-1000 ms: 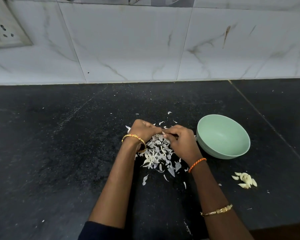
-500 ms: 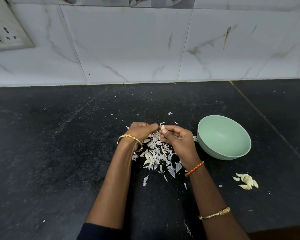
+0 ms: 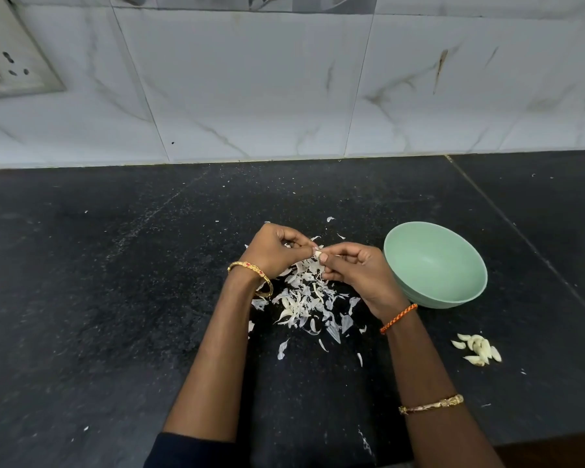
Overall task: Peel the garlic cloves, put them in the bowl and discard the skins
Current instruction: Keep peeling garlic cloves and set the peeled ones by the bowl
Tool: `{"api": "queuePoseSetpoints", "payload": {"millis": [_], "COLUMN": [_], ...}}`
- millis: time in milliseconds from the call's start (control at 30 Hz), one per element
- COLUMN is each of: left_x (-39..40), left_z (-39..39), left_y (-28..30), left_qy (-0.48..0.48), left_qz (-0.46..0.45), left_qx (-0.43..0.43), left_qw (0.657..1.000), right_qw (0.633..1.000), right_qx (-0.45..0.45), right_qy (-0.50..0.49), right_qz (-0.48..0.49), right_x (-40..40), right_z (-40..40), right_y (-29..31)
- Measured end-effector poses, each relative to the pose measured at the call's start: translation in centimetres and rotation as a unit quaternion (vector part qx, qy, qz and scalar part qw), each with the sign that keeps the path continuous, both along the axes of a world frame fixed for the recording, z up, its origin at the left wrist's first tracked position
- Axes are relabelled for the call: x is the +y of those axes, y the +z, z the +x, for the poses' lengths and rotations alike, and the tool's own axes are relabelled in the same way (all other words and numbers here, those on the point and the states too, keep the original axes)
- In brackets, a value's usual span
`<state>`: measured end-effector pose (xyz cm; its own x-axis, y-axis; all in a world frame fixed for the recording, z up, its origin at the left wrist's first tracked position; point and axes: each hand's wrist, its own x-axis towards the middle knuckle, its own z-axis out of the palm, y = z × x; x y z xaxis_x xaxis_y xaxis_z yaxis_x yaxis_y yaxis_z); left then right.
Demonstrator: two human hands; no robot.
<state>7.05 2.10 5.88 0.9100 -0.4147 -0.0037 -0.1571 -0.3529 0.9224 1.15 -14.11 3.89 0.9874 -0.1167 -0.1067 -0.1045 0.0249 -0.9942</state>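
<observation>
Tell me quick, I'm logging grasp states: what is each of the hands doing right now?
Left hand: fingers curled, pinching the garlic clove.
Right hand: fingers curled, pinching the same clove from the other side.

one bowl [image 3: 433, 292], two hands, three bracelets

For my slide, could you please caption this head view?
Both hands, left hand and right hand, pinch a garlic clove above a pile of skins, beside an empty green bowl.

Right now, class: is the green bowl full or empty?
Empty. The green bowl shows only its bare inner wall, and a small heap of garlic cloves lies on the counter beside it.
</observation>
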Motion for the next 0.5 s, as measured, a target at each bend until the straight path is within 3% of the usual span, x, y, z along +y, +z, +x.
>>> {"api": "queuePoseSetpoints", "payload": {"millis": [300,500], "left_x": [-0.1,-0.85], "left_z": [-0.13,-0.23], "left_y": [0.04,-0.25], "left_qy": [-0.045,-0.051], "left_qz": [0.021,0.039], "left_qx": [-0.002,-0.03], "left_qw": [0.999,0.997], "right_qw": [0.992,0.988], "right_qx": [0.03,0.039], "right_qy": [-0.012,-0.037], "right_qz": [0.12,0.142], "right_x": [-0.19,-0.2], "right_z": [-0.09,0.19], "right_y": [0.11,-0.04]}}
